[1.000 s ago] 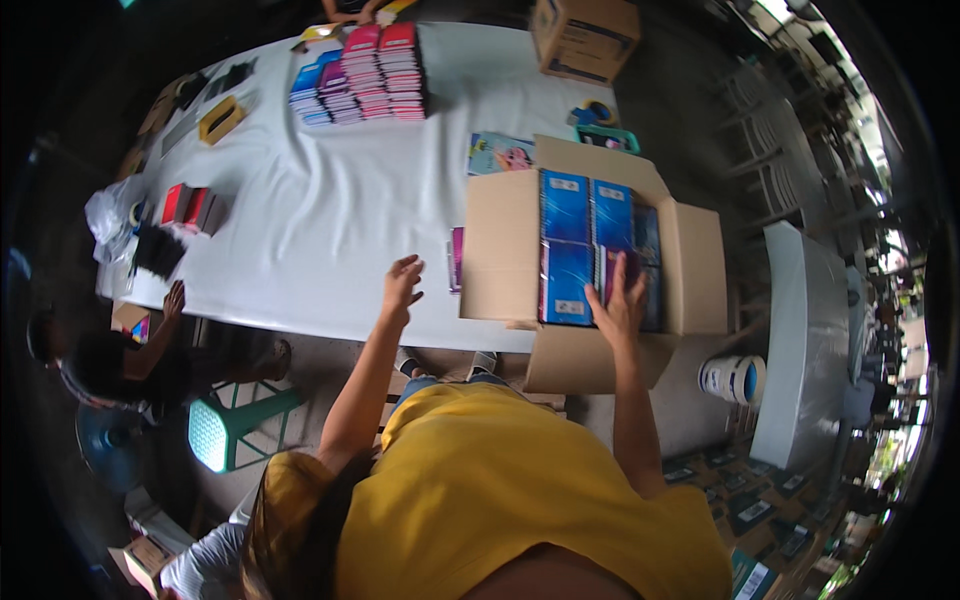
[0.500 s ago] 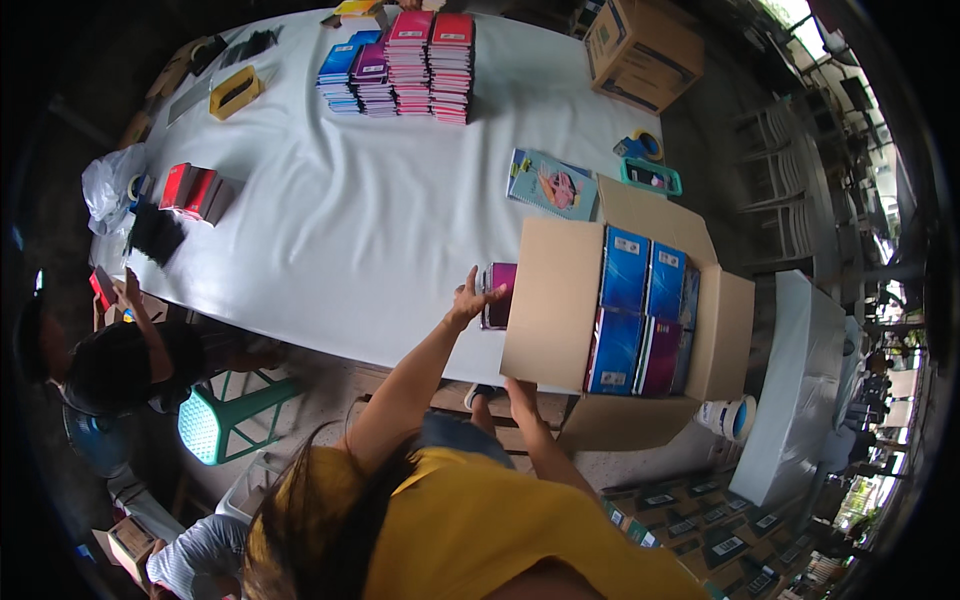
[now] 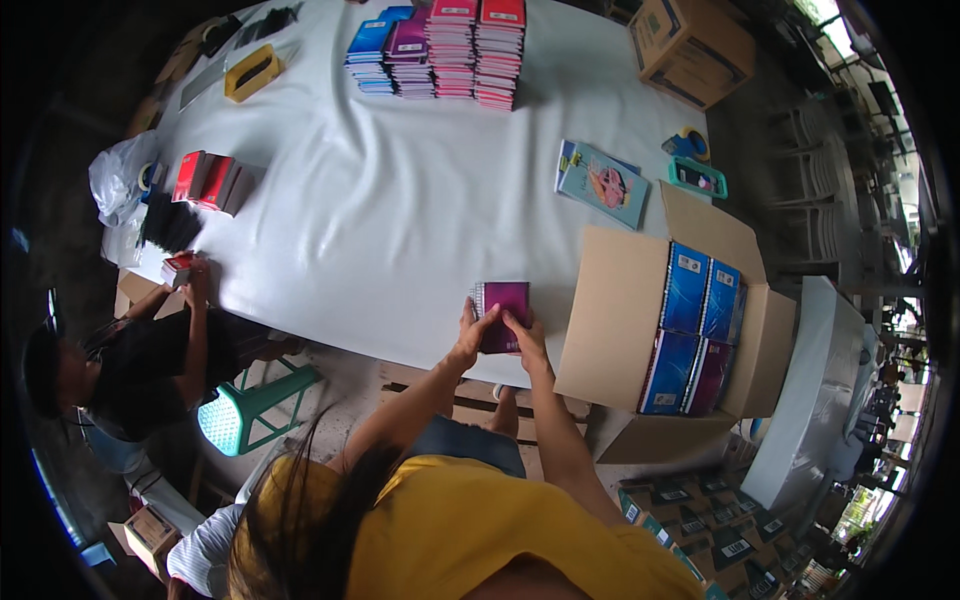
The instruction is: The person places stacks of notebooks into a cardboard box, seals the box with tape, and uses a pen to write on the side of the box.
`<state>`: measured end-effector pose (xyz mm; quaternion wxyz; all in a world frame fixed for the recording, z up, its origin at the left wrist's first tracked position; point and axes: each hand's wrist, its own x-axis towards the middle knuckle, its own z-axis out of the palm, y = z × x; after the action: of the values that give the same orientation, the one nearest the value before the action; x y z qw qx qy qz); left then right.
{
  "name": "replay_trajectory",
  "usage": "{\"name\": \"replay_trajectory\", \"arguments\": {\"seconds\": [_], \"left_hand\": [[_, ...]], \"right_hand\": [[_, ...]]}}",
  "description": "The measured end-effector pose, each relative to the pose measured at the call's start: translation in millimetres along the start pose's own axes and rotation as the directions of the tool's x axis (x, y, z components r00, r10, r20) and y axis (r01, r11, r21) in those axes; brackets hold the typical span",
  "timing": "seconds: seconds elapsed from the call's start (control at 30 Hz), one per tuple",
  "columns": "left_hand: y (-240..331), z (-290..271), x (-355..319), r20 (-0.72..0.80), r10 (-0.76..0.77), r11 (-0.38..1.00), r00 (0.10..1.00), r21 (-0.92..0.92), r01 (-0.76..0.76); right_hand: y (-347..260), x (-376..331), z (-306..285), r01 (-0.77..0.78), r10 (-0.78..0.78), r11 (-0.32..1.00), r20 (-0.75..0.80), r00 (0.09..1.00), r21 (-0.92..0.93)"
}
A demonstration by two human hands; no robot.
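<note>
A purple spiral notebook (image 3: 506, 297), possibly the top one of a small stack, lies at the near edge of the table between my hands. My left hand (image 3: 471, 334) grips its left side, thumb on the cover by the wire binding. My right hand (image 3: 530, 336) holds the lower right corner, its thumb also on the cover. To the right stands an open cardboard box (image 3: 612, 312) packed with blue notebooks (image 3: 687, 285) and a purple notebook (image 3: 710, 372). Whatever lies beneath the top layer is hidden.
White sheeting covers the table (image 3: 400, 220). Tall notebook stacks (image 3: 452, 50) stand at the far side. Thin notebooks (image 3: 603, 187), a tape dispenser (image 3: 686, 145) and a phone (image 3: 698, 177) lie beyond the box. At left, a co-worker (image 3: 140, 370) holds a small red stack.
My right hand has come up from beside the box onto the purple notebook, and both hands now hold it. The view has shifted. The co-worker's hands have taken hold of a red stack.
</note>
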<state>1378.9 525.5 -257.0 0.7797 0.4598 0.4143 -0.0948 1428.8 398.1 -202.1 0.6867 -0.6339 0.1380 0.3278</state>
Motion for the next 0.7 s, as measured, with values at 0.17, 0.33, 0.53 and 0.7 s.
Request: {"name": "replay_trajectory", "arguments": {"seconds": [0.17,0.33,0.53,0.7], "left_hand": [[129.0,-50.1,-100.2,0.349,0.210,0.958,0.913,0.115,-0.264],[184.8,-46.4,-161.6,0.385,0.171,0.984,0.907,-0.016,-0.178],[199.0,5.5,-209.0,0.557,0.194,0.914,0.807,-0.403,0.058],[167.4,46.7,-231.3,0.520,0.265,0.871,0.812,-0.491,0.030]], "right_hand": [[12.8,-1.8,-3.7,-0.201,-0.083,0.698,0.357,0.930,0.687],[-43.6,-44.3,49.6,-0.342,-0.370,0.535,0.578,0.727,0.773],[-135.1,-135.0,19.6,-0.075,-0.366,0.693,0.439,0.821,0.717],[-182.5,-204.1,-82.2,0.606,-0.591,0.759,-0.141,0.794,0.239]]}}
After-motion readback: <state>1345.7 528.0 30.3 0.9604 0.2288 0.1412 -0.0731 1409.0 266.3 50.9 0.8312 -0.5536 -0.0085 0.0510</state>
